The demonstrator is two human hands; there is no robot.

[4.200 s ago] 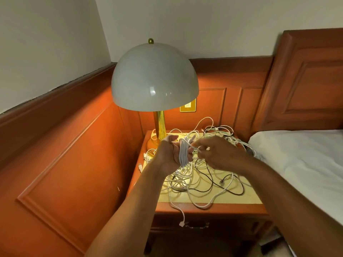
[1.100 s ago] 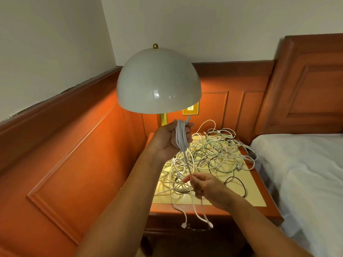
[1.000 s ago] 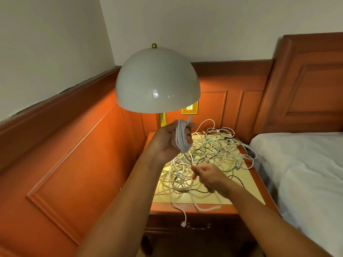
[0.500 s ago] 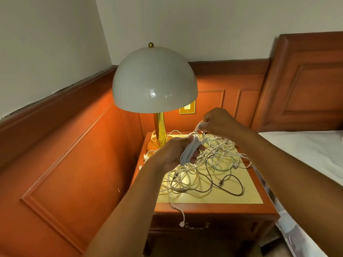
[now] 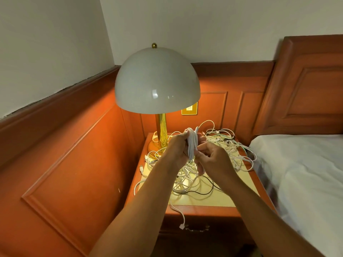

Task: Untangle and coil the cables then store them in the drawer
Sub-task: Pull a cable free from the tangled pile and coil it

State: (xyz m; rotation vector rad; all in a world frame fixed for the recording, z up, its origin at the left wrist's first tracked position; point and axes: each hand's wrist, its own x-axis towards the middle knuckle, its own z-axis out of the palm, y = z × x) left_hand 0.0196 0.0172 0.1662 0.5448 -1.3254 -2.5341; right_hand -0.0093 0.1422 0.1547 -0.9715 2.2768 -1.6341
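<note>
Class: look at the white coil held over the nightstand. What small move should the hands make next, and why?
Probably tuck the loose end. The left hand grips the white coil, the right hand pinches at its waist, and the drawer looks closed.

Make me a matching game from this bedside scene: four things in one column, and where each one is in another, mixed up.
Things:
1. coil
2. lamp
3. tangle
4. plug

Places:
A. spread over the nightstand top
B. hanging over the front edge, by the drawer handle
C. held in the left hand
D. standing at the back left corner

Pairs: 1-C, 2-D, 3-A, 4-B
</note>
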